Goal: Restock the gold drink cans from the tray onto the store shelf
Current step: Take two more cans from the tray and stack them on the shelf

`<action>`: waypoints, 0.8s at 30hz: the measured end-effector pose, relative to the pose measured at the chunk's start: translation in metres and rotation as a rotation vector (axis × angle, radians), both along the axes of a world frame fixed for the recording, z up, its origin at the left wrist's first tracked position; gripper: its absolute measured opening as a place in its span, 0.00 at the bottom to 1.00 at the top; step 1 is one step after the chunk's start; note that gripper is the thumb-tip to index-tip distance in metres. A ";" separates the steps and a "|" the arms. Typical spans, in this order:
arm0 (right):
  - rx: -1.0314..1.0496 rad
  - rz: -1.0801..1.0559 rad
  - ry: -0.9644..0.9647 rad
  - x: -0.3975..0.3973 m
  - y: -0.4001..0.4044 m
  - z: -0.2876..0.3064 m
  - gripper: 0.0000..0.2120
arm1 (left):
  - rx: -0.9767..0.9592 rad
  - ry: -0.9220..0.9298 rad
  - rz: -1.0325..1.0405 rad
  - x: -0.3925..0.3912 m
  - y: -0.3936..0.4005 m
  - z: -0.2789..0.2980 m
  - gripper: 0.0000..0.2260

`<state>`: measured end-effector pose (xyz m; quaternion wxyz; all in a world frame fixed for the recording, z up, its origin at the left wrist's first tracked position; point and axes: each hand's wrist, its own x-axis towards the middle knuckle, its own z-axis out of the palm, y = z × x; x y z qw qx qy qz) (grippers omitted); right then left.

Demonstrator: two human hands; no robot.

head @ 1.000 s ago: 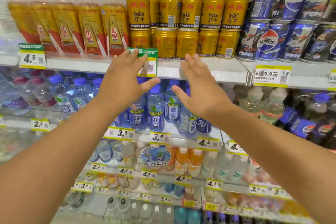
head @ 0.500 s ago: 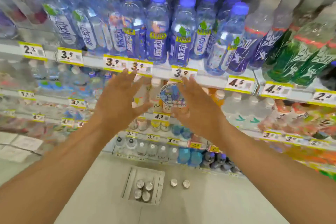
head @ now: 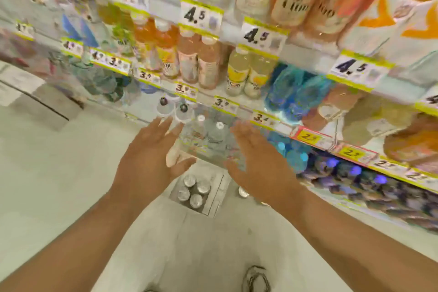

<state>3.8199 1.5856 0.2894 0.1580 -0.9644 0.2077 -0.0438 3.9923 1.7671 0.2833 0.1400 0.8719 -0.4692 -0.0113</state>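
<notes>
Shelving (head: 308,135) stocked with bottled drinks filled the upper and right frame, blurred by camera motion; the gold cans' own shelf was not in view. Pale floor (head: 47,185) occupied the lower left. Left hand (head: 151,161) and right hand (head: 258,163) hung at mid-frame, both empty, fingers spread wide. Directly below and between them, the tray (head: 216,199) sat on the floor holding four cans (head: 193,191), tops only visible. One loose can (head: 243,191) stood just right of the tray. Assessed step: reaching down for fresh stock. The next move would require lowering both hands and closing each around a can.
</notes>
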 end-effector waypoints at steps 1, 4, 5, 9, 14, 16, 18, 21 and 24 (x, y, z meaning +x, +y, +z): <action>0.007 0.023 0.009 0.002 0.004 -0.029 0.36 | -0.005 0.011 0.009 -0.001 0.004 -0.027 0.36; 0.054 0.079 0.058 0.008 0.015 -0.110 0.36 | 0.021 0.031 0.038 -0.002 0.015 -0.107 0.36; 0.065 0.080 0.061 0.011 0.018 -0.136 0.36 | 0.037 0.037 0.050 -0.002 0.018 -0.133 0.37; 0.102 0.085 0.110 0.023 0.029 -0.240 0.36 | 0.079 0.088 0.061 0.005 0.026 -0.238 0.38; 0.147 0.088 0.161 0.034 0.039 -0.360 0.36 | 0.115 0.114 0.041 0.017 0.026 -0.355 0.36; 0.179 0.091 0.183 0.038 0.042 -0.401 0.36 | 0.119 0.125 0.034 0.022 0.025 -0.395 0.37; 0.200 0.099 0.210 0.042 0.044 -0.432 0.36 | 0.120 0.125 0.025 0.027 0.024 -0.427 0.37; 0.213 0.108 0.196 0.049 0.045 -0.463 0.36 | 0.119 0.147 0.028 0.031 0.021 -0.464 0.39; 0.236 0.121 0.207 0.049 0.045 -0.481 0.36 | 0.150 0.184 0.021 0.028 0.017 -0.492 0.40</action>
